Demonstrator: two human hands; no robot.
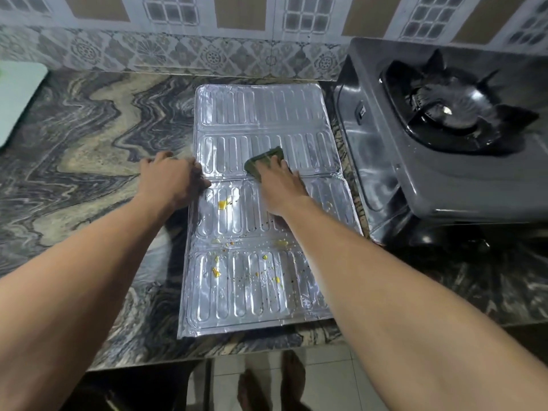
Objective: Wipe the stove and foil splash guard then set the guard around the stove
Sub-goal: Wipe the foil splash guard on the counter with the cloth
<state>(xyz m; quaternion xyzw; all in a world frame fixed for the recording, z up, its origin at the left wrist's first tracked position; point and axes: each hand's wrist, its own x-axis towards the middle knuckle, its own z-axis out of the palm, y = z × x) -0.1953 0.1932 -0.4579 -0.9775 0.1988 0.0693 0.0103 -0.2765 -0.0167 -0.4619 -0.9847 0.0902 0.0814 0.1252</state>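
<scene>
The silver foil splash guard point(261, 120) lies flat and unfolded on the marbled counter, running from the back wall to the front edge. Yellow food bits and dark specks dot its nearer panels. My right hand point(280, 188) presses a green scrub pad point(264, 160) onto the guard's middle panel. My left hand point(175, 179) rests on the guard's left edge with fingers bent over the rim, pinning it down. The grey single-burner gas stove point(444, 173) stands just right of the guard, its black pan support and burner at the far right.
The marbled counter point(89, 158) stretches left of the guard. A pale green board point(17, 99) lies at the far left edge. Patterned wall tiles run along the back. Below the counter's front edge are floor tiles and bare feet point(272, 384).
</scene>
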